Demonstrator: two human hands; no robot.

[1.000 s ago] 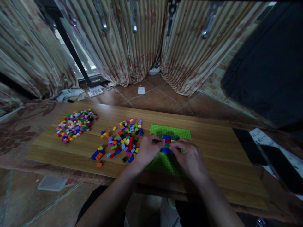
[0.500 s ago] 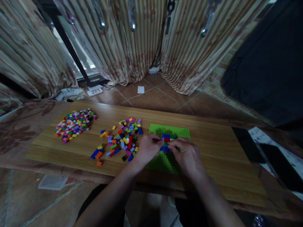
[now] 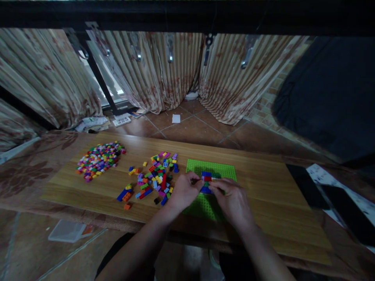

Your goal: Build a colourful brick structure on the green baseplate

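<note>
A green studded baseplate point(image 3: 211, 165) lies on the wooden board, with a small build of toy bricks point(image 3: 206, 174) in blue, red and green on it. From the left, my left hand point(image 3: 187, 191) pinches the edge of this build with thumb and forefinger. My right hand point(image 3: 234, 199) closes on its right side, fingertips pressed to the bricks near the middle. A white piece shows beside the right fingertips. The fingers hide parts of the build, so single bricks under them cannot be made out.
Loose bricks point(image 3: 158, 177) lie scattered left of the baseplate, and a denser heap of small bricks point(image 3: 101, 158) is farther left. Black phone-like slabs point(image 3: 345, 207) and printed paper point(image 3: 318, 173) lie at the right. A clear plastic box point(image 3: 66, 230) is on the floor.
The camera view has tilted up slightly, so the scene sits lower and a dark bar shows at the top. Both hands stay at the brick build with almost the same grip.
</note>
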